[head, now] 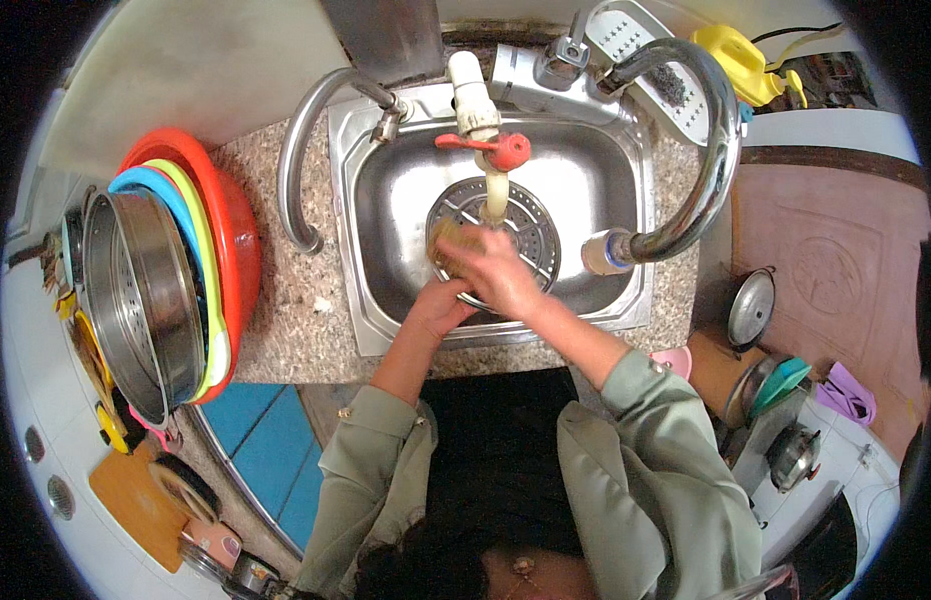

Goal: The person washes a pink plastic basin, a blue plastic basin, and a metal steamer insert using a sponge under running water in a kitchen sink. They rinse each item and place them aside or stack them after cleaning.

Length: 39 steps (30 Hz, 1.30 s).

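A round perforated metal steamer plate [539,208] lies tilted or flat, I cannot tell which, within the stainless steel sink [600,172]. My left hand [441,306] grips its near-left rim, thumb on the upper side. Over the plate's left part, my right hand [503,271] holds a tan scrubber [454,244] against the metal; both are blurred, and the scrubber's exact kind is unclear. Right above the plate hangs the yellowed spout of a white plastic tap [474,94] with a red lever [508,152]. Whether water flows cannot be made out.
Curved metal faucets flank the sink, a slim left one [289,165] and a thick right one [724,150]. Nested basins [240,247] and a steel steamer pot [161,292] stand left on the granite counter [293,322]. A soap tray [630,37] and yellow jug [735,64] are back right.
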Tool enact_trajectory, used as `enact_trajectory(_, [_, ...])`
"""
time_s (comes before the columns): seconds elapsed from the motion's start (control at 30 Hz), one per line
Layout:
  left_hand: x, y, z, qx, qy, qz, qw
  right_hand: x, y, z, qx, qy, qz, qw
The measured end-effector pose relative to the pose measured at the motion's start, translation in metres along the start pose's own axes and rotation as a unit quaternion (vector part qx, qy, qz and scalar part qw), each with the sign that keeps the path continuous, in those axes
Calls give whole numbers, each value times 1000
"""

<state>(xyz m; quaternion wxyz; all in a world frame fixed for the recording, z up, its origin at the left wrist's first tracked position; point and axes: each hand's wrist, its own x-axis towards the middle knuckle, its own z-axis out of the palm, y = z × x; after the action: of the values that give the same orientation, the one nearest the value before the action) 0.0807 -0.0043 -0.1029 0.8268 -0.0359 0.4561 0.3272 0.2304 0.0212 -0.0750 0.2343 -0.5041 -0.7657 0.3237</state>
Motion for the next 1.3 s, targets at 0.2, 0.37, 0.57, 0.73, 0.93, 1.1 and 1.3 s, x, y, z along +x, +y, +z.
enact_trajectory(0.2, [6,-2,-2,-7,-23,-21,999,39,69,-18,-8,28,14,999])
enact_trajectory(0.37, [7,-4,-2,-9,-18,-25,999,55,66,4,66,-23,152,986])
enact_trajectory(0.57, [7,-6,-4,23,-1,8,1000,8,32,12,1,-39,-57,998])
enact_trajectory(0.73, [12,-10,-10,-32,-28,14,999,13,101,-66,-127,-38,193,972])
enact_trajectory(0.93, [12,-8,-4,-58,-50,32,997,12,42,-158,-120,68,-58,989])
enact_trajectory(1.1, [8,-5,4,-110,-81,35,990,80,-18,-205,-154,208,-142,955])
enact_trajectory(1.3, [6,-16,17,-143,-125,13,982,155,-33,-198,-254,230,23,939])
